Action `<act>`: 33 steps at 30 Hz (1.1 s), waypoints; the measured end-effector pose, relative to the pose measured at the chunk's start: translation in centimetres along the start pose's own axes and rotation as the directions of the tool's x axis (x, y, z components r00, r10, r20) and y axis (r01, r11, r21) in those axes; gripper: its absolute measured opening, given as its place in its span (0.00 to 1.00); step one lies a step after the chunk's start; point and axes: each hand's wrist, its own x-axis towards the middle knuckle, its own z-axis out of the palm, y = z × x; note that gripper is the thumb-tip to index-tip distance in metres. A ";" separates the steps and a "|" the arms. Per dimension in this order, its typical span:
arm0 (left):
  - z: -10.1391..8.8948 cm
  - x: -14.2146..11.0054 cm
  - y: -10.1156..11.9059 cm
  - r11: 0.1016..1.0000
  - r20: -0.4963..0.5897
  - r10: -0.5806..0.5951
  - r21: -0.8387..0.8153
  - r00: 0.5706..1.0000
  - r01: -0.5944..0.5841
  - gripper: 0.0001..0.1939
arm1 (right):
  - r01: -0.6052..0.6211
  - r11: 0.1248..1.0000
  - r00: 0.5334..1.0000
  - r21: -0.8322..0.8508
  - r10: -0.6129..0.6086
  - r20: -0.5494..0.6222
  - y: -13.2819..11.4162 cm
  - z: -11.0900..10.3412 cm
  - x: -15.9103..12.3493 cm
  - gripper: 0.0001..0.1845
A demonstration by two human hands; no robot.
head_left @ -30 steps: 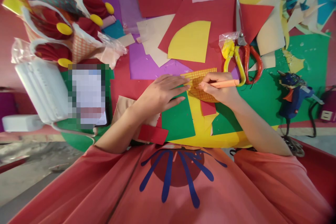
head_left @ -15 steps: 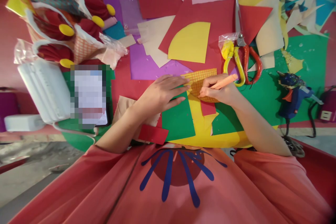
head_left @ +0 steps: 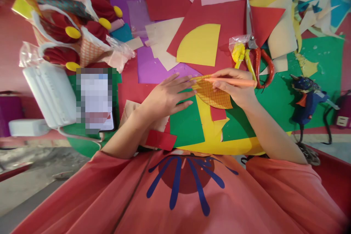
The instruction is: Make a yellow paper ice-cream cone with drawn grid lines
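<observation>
An orange marker (head_left: 233, 81) is pinched in my right hand (head_left: 237, 87), its tip at the upper part of a yellow quarter-circle piece (head_left: 215, 93) with an orange grid of lines. My left hand (head_left: 168, 98) lies flat with fingers outstretched, fingertips on the left corner of that gridded piece. The piece rests on yellow and green sheets. Just beyond it lies a plain yellow quarter circle (head_left: 199, 45) on red paper. Scissors (head_left: 257, 56) with red and yellow handles lie beside my right hand, partly covered by it.
At left are a phone (head_left: 109, 120), a white case (head_left: 49, 95) and several paper cones with red filling (head_left: 94, 42). A blue glue gun (head_left: 304, 102) lies at right on green card. Paper scraps (head_left: 312, 18) fill the far right. A red scrap (head_left: 161, 139) lies near my body.
My right hand has moved slightly right and up, with the marker now lying flatter and its tip at the piece's upper area. More of the grid shows. My left hand stays put.
</observation>
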 end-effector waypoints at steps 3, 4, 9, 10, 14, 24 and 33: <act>0.1 -0.1 -0.3 1.000 0.006 0.012 -0.011 1.000 -0.012 0.16 | -0.004 0.999 1.000 0.042 0.004 -0.003 0.0 0.1 -0.1 0.12; 0.0 -0.1 -0.4 1.000 0.014 0.011 -0.019 1.000 -0.010 0.16 | 0.003 0.998 1.000 0.057 -0.003 -0.007 0.0 0.1 -0.2 0.11; -0.6 0.0 -0.4 0.999 0.024 -0.008 -0.035 1.000 0.009 0.19 | 0.023 0.995 1.000 0.093 -0.025 0.019 -0.2 -0.5 -0.4 0.13; -0.7 0.0 -0.4 1.000 0.024 -0.007 -0.029 1.000 0.008 0.19 | 0.011 0.994 0.999 0.112 -0.014 0.032 -0.1 -0.6 -0.5 0.15; -0.7 -0.1 -0.5 1.000 0.001 0.031 -0.002 1.000 -0.031 0.18 | -0.027 0.986 0.999 0.162 0.020 0.045 0.3 -0.8 -0.5 0.17; -0.7 -0.2 -0.4 0.999 -0.003 0.017 -0.027 1.000 -0.017 0.17 | 0.001 1.000 0.999 0.009 0.000 -0.045 0.2 0.2 -1.5 0.10; -1.0 -0.4 -0.3 0.999 -0.014 0.042 -0.018 0.999 -0.042 0.18 | 0.017 1.000 1.000 -0.007 -0.017 0.010 -0.4 -0.9 -0.6 0.08</act>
